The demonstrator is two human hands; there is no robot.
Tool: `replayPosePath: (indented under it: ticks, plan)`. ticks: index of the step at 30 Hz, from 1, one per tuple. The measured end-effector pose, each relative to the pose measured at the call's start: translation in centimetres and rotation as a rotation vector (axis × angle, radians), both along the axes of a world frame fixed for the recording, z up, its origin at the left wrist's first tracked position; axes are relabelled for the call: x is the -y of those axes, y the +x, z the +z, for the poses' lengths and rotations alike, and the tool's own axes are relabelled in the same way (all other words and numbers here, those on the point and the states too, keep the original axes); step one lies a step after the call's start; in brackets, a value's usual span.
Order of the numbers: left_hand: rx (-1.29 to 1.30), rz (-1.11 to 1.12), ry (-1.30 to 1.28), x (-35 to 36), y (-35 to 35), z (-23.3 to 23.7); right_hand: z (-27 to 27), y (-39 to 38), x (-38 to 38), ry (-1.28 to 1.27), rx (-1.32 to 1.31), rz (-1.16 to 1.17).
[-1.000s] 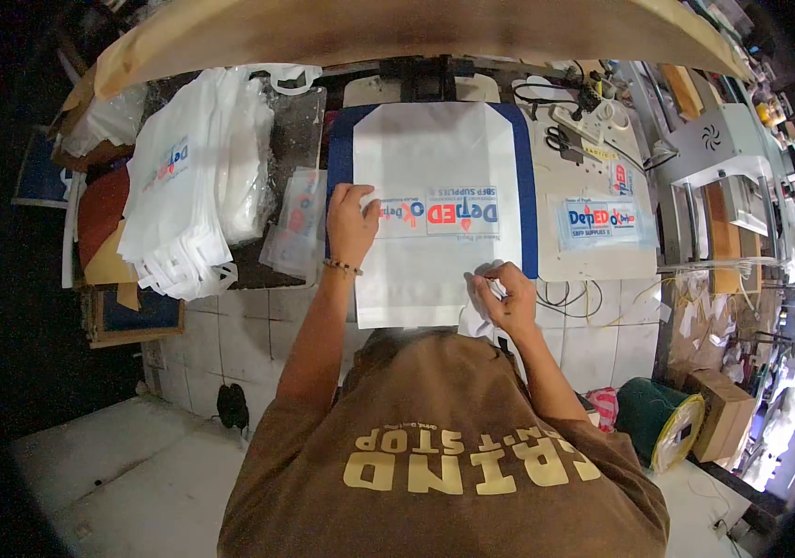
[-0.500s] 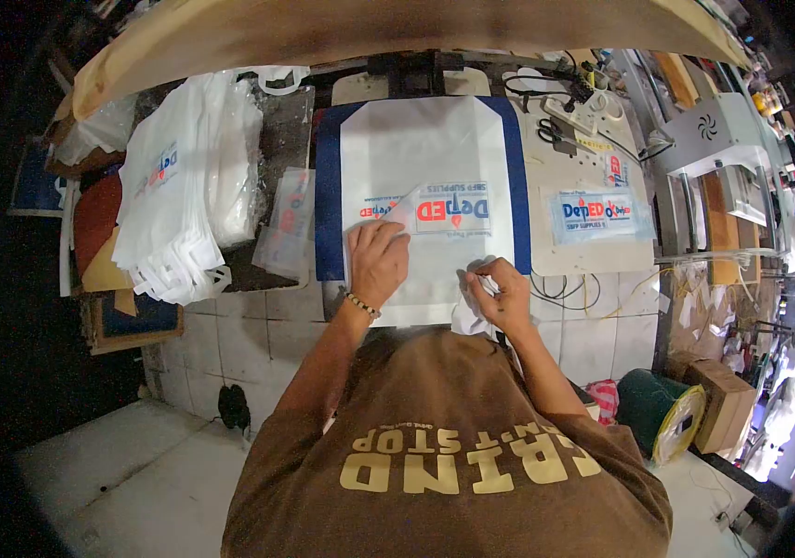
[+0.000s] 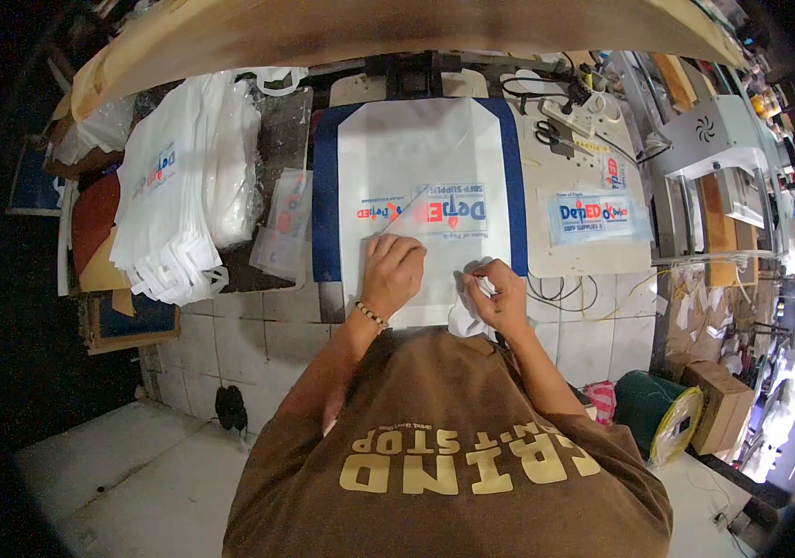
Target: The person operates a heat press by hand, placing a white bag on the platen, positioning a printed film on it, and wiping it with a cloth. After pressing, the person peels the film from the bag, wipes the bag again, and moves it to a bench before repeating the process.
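Note:
A white bag (image 3: 416, 270) lies flat on a blue pad (image 3: 326, 186), with a printed DepED design across its middle. My left hand (image 3: 395, 272), with a beaded bracelet at the wrist, is closed at the lower left of the print. Its fingers pinch the edge of a clear film (image 3: 407, 216), which is folded back diagonally over the print. At the bag's lower right, my right hand (image 3: 500, 296) is closed around a crumpled white cloth (image 3: 468, 318).
Stacked white printed bags (image 3: 160, 186) lie at the left, beside printed film sheets (image 3: 283, 219). On the right are another film sheet (image 3: 599, 219), scissors (image 3: 560, 138), a power strip (image 3: 569, 116) and a grey machine (image 3: 709, 135). A curved board (image 3: 397, 33) spans the top.
My left hand has moved slightly right, and the film's folded edge has shifted, covering the print differently. My right hand stays almost in place with the cloth.

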State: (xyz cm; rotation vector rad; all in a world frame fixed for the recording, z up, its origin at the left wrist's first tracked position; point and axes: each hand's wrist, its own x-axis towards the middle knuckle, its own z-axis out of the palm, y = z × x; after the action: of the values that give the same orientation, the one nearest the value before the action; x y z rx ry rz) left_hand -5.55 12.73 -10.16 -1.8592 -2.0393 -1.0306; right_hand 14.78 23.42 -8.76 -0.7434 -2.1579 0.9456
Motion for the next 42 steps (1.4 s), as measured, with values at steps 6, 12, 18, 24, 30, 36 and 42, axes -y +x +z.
replayPosePath:
  ticks: [6, 12, 18, 24, 30, 36, 42]
  plan:
    - [-0.061, 0.226, 0.074, -0.4, -1.9, 1.2, -0.2, 0.2, -0.1, -0.009, 0.001, 0.004]
    - [0.109, 0.190, -0.231, -0.1, -3.9, 0.9, -0.1, 0.2, -0.2, -0.011, -0.020, 0.021]
    - [0.157, -0.043, -0.144, -4.6, -0.7, 3.1, -0.8, 0.3, -0.3, 0.028, -0.053, 0.016]
    - [0.129, -0.263, -0.198, -8.2, 0.7, 2.4, -1.6, 0.8, -0.5, 0.025, -0.113, 0.019]
    - [-0.027, -0.311, -0.147, -8.8, 0.2, 1.9, -1.3, 0.8, -0.4, 0.019, -0.102, 0.012]
    - [0.418, -0.135, -0.353, -10.4, -3.6, 0.7, -1.6, 0.7, -0.3, 0.031, -0.097, -0.011]
    - [0.449, -0.081, -0.262, -11.1, -6.4, 0.2, -1.6, 0.5, -0.3, 0.041, -0.105, -0.024]
